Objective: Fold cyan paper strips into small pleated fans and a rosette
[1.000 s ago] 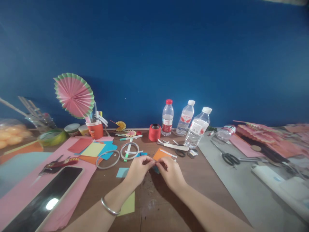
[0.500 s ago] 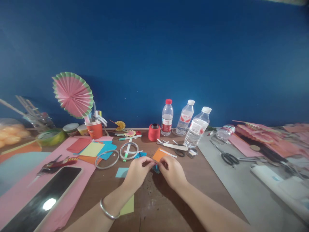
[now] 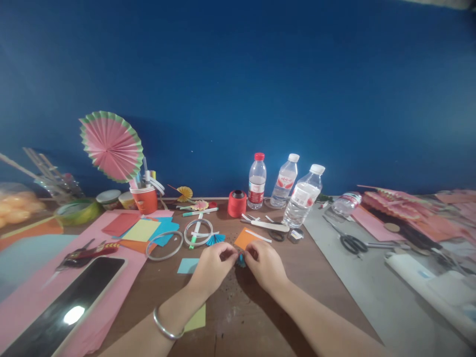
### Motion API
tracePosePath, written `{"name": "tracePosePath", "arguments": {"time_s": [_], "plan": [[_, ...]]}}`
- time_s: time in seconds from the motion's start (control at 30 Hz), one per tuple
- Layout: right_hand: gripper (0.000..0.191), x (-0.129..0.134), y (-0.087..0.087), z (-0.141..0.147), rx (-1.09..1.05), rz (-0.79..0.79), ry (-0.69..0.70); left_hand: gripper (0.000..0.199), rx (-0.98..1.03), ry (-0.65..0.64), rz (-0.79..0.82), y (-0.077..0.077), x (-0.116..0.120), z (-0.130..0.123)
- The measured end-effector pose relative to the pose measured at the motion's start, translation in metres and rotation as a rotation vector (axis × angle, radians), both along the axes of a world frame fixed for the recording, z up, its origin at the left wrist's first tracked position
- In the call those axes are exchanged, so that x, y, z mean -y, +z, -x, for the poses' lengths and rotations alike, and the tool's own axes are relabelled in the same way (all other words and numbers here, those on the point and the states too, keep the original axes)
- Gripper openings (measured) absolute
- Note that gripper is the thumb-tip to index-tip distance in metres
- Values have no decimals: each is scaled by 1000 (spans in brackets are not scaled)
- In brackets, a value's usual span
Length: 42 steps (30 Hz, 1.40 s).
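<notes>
**Two-Handed Pinch on a Pleated Paper Piece**

Hands: two. The left hand [image 3: 217, 263] and right hand [image 3: 266, 263] are each closed to a thumb-and-finger pinch, holding one small blue pleated paper piece [image 3: 241, 261] between them, low over the middle of the worktop [image 3: 230, 312]. The fingers conceal most of it.

Count of surrounding items:
- Plastic bottles: four — three standing [image 3: 256, 183], one lying [image 3: 346, 203].
- Red thread spool [image 3: 237, 206]: one.
- Loose blue paper fan [image 3: 215, 240]: one, just beyond the left hand.
- Large pink-and-green fan [image 3: 111, 146]: one, upright at the orange cup [image 3: 145, 201].
- Smartphone [image 3: 70, 307]: one.

Obstructions: an orange paper square [image 3: 245, 239] lies directly behind the fingertips; the left arm partly covers a yellow sheet [image 3: 197, 317].
</notes>
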State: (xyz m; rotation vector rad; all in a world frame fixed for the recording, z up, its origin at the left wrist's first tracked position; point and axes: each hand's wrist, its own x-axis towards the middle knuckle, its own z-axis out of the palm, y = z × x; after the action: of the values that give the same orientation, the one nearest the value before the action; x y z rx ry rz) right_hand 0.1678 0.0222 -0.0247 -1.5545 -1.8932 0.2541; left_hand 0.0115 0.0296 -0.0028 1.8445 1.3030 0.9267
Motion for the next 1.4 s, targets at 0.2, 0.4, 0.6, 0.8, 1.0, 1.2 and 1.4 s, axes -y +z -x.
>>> {"name": "tracePosePath", "arguments": {"time_s": [0.2, 0.4, 0.6, 0.8, 1.0, 1.2, 1.4], "plan": [[13, -1, -1, -1, 5, 6, -2, 12, -24, -1, -24, -1, 0, 1], [11, -1, -3, 0, 10, -4, -17, 11, -8, -4, -36, 0, 0, 0], [12, -4, -8, -1, 28, -9, -18, 11, -41, -57, -84, 0, 2, -2], [13, -4, -9, -1, 25, 0, -19, 10, -117, -130, -135, -1, 3, -2], [13, -5, -9, -1, 33, 20, -21, 12, -197, -203, -163, 1, 3, -1], [15, -5, -7, -1, -54, 23, -20, 10, -183, -170, -158, -1, 4, -1], [14, -2, 0, -1, -221, 46, 38, 15, -105, -68, -211, 3, 2, 0]]}}
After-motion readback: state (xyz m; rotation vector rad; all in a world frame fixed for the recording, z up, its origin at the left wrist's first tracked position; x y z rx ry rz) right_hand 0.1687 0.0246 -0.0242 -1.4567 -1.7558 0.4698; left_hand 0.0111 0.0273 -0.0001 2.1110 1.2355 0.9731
